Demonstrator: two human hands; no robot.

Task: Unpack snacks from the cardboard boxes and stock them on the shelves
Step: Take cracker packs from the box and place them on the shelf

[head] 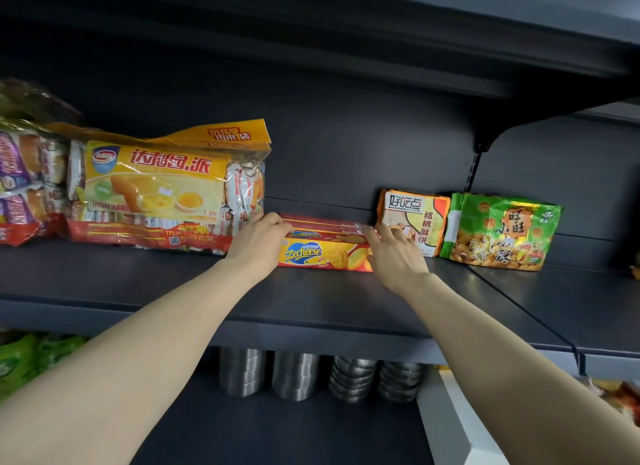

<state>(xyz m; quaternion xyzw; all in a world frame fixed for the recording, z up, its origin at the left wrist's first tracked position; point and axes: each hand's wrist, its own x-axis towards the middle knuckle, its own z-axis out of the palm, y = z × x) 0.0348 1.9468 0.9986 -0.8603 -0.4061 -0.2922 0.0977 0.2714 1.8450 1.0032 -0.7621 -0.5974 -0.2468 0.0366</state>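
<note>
my two hands are up on the dark shelf (311,302). between them lie the zecheese boxes (323,253), flat orange and red cracker boxes in a small stack, in the middle of the shelf. my left hand (258,238) is at the left end of the stack, with its fingers curled over the top corner, so this grip is closed on the boxes. my right hand (394,253) is at the right end, and its fingers are spread and mostly straight, touching the top edge, so this grip is apart.

just left of the boxes sits a big yellow bag of little cakes (166,191), touching my left hand. further left is a purple and white bag (24,184), a bit blurry. just right of my right hand stands an orange and white cookie pack (414,219). a green snack bag (502,232) leans beside it.

under the shelf i can see stacks of shiny metal bowls (322,378). a green bag (24,360) shows low on the left.
</note>
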